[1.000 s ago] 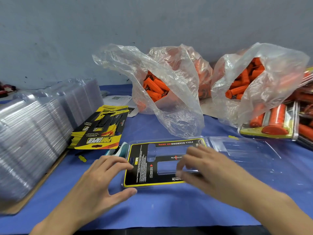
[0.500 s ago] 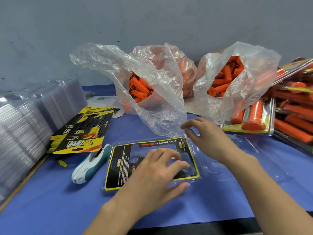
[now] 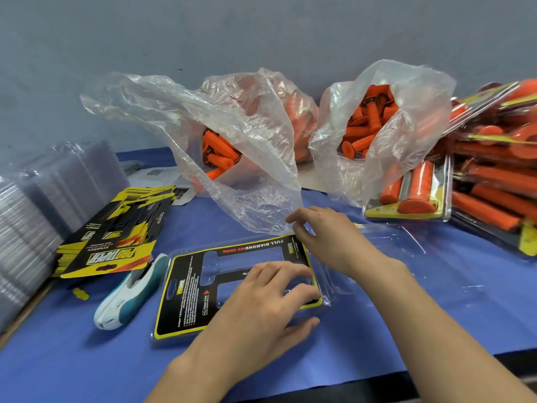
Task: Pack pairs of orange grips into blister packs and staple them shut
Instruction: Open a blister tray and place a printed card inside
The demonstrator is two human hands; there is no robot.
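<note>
Your left hand [image 3: 261, 303] lies spread on the black-and-yellow card insert [image 3: 189, 289] inside the open blister pack [image 3: 328, 283]. Its grip is wide and holds nothing. It appears to be pressing the card flat into the tray so it cannot slide. Your right hand [image 3: 325, 237] sits at the pack's far corner, just where the drooping edge of the nearer plastic bag [image 3: 255, 175] meets it. From this angle it is not clear whether that grip pinches the bag's film, the tray's rim, or nothing at all.

The clear lid half [image 3: 412, 251] lies open to the right on the blue tabletop [image 3: 436, 321], placed to fold over. No orange grips [image 3: 363, 132] are in the pack yet; they sit in the two bags behind it. The stapler [image 3: 128, 298] lies just left of the pack, handy for closing.
</note>
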